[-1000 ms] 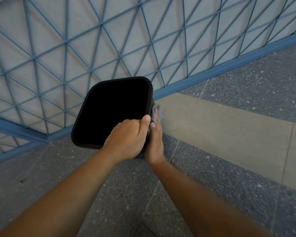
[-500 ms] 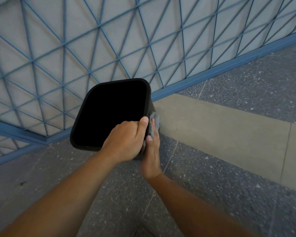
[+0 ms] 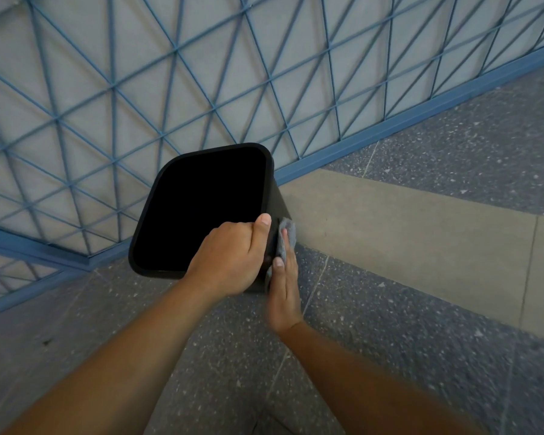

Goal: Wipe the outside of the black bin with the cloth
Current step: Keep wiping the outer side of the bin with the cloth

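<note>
Black bin (image 3: 201, 208) sits on the speckled grey floor (image 3: 421, 356), right up against the blue lattice fence (image 3: 170, 89), near the corner where the fence's blue base rail (image 3: 390, 127) bends. Its mouth faces up toward the camera and tips slightly toward the person; the long axis of the opening runs from near-left to far-right, roughly along the fence. The inside reads as plain black, nothing discernible in it.

Left hand (image 3: 230, 259) grips the near right corner of the rim: fingers curled over the edge into the bin, thumb lying along the rim's right side, pointing away from the person.

Right hand (image 3: 283, 290) is on the bin's outer right wall, low and just beside the left hand. Fingers (image 3: 284, 243) are straight and flat, pressing a grey cloth (image 3: 289, 237) against the wall. The cloth is bunched; a fold sticks out past the fingertips, and the rest is hidden under the palm. The right hand is slightly blurred.

A tan strip (image 3: 421, 230) of floor runs from the bin's base off to the right, between the grey speckled tiles.
</note>
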A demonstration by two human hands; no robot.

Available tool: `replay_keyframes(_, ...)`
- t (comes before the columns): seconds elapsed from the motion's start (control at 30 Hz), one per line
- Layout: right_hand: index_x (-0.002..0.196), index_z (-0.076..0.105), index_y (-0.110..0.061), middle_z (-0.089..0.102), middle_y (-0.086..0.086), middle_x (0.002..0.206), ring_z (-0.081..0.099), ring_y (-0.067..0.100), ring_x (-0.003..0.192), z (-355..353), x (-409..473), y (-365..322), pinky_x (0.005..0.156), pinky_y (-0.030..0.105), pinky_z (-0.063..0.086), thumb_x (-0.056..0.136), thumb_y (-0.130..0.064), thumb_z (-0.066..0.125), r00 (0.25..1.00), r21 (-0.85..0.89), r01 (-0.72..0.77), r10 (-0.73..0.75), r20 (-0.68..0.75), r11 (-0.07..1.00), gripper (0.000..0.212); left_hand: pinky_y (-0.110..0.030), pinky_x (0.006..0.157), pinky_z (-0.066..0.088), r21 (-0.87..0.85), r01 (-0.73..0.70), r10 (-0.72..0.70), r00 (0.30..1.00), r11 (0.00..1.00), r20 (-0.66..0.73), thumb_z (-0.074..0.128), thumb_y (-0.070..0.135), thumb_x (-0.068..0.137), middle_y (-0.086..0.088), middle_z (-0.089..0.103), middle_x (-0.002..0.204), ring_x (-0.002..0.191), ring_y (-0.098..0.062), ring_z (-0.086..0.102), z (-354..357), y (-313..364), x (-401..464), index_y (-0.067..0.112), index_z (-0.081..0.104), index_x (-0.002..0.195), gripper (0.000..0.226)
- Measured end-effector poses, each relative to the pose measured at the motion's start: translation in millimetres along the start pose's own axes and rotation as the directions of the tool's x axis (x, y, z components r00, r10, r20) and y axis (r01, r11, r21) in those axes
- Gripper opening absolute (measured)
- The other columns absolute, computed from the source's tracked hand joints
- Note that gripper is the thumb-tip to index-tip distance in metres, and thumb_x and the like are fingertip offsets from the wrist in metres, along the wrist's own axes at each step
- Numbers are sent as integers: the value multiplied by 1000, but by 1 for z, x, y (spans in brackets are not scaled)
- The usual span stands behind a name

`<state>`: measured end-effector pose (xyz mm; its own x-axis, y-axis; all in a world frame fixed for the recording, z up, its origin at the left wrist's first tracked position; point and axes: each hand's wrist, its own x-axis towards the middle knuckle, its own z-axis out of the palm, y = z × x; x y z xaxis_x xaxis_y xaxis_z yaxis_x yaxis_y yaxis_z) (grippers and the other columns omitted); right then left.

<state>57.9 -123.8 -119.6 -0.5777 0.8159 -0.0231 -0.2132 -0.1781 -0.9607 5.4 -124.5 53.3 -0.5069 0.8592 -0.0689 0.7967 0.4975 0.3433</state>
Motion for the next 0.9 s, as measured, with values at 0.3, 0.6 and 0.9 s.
replay_keyframes(0.3,168,21,-24,15,-2,178,14,17,165,-23,77,15,137,46,9,94,-65,38,870,179,-483,493,-16,857,87,-40,51,38,2,-18,18,999,1000,40,26,44,104,3,38,43,40,-16,39,-1,-1,0,19,40,51,60)
replay_keyframes(0.6,162,38,-21,36,5,171,31,24,160,-26,101,-50,133,39,21,109,-48,35,932,154,-361,359,39,920,60,-45,53,44,-14,-39,39,998,999,43,28,42,104,0,45,46,45,-21,48,-3,-3,2,21,43,54,56)
replay_keyframes(0.9,165,9,-44,8,-20,177,1,9,166,5,-7,-43,137,42,5,105,-71,18,997,-62,83,-82,16,995,66,-34,53,42,-23,-69,69,998,997,5,26,42,105,2,55,52,49,-12,56,-1,-5,0,24,51,63,53)
